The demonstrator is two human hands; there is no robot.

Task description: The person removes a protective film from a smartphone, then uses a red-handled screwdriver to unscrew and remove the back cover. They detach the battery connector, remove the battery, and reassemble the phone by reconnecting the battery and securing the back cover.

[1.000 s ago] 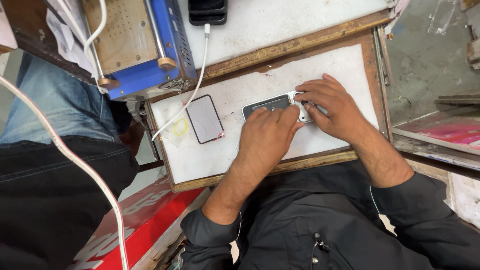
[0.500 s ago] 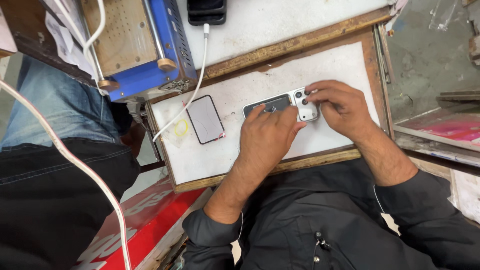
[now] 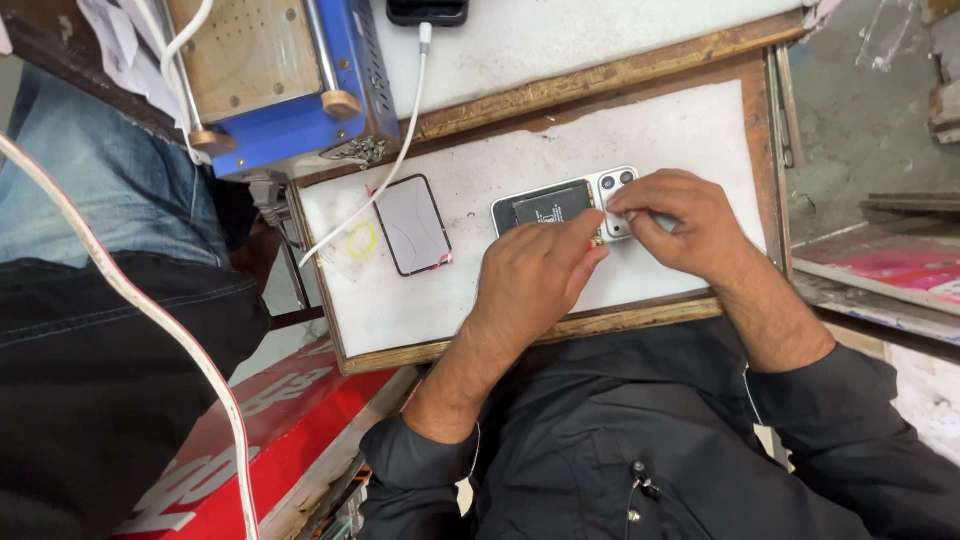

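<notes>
An opened phone (image 3: 556,206) lies on a white work board (image 3: 660,130), its dark battery showing and its white camera end (image 3: 615,186) pointing right. My left hand (image 3: 535,275) rests on the phone's near edge, fingers pinched at its right part. My right hand (image 3: 680,225) covers the camera end, fingertips pressing there beside the left fingers. What the fingertips pinch is hidden. A detached phone screen (image 3: 412,225) lies flat on the board to the left of both hands.
A white cable (image 3: 395,165) runs across the board's left corner from a plug at the top. A blue and wood machine (image 3: 290,80) stands at the upper left. Another person's legs in jeans (image 3: 110,230) sit at left. A red box (image 3: 260,440) lies below.
My right hand slid slightly right and off the camera block, so the lenses now show. My left fingers moved up to meet it at the phone's right part.
</notes>
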